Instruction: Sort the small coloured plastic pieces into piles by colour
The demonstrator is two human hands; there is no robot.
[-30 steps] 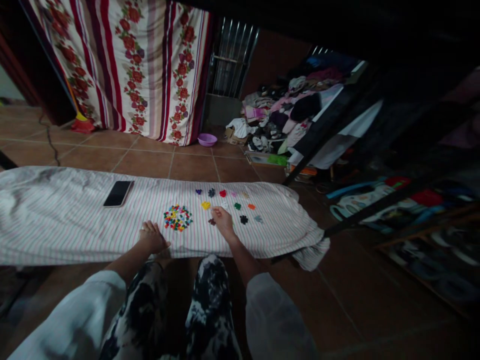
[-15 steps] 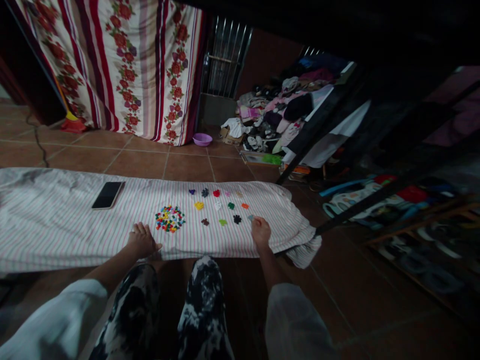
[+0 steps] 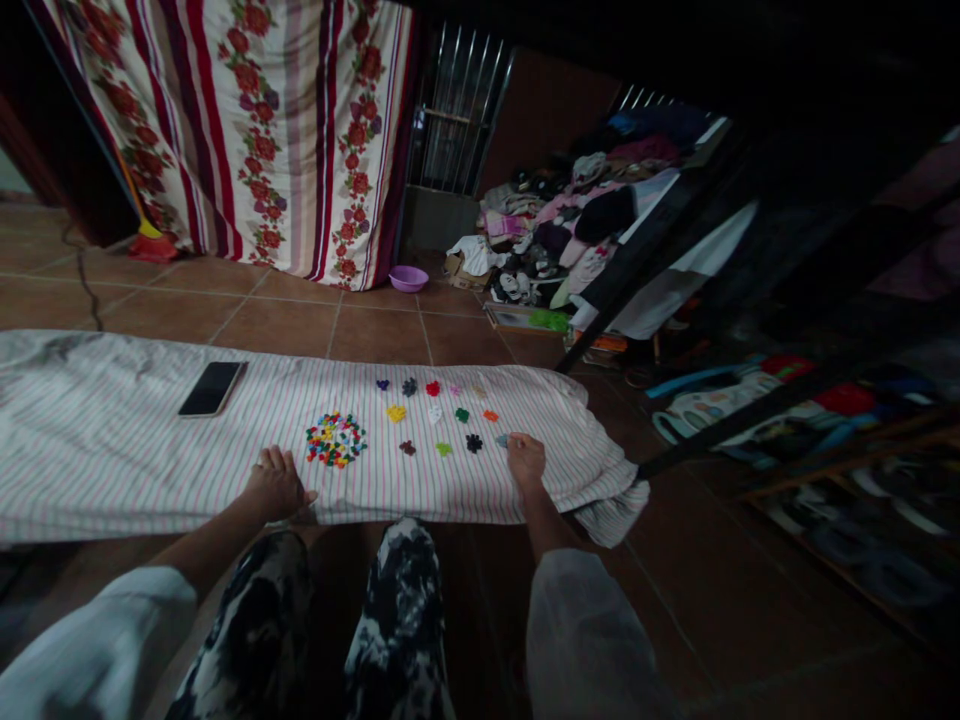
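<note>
My left hand rests on the near edge of the striped cloth, its fingers stretched out and its thumb apart. Just beyond it lies a round mixed heap of small coloured pieces. My right hand is closed, fingertips down at a small grey-blue pile; whether a piece is between them is hidden. Left of that pile sit black pieces, light green pieces and brown pieces. Farther back are yellow pieces, white pieces, dark green pieces and orange pieces.
A phone lies on the cloth at the left. More small piles, including red pieces, line the far side. On the tiled floor beyond are a purple basin and heaped clothes. A dark slanting post stands right.
The view has shifted slightly. My right hand stays closed by the grey-blue pile with little movement, and my left hand still rests at the cloth's near edge.
</note>
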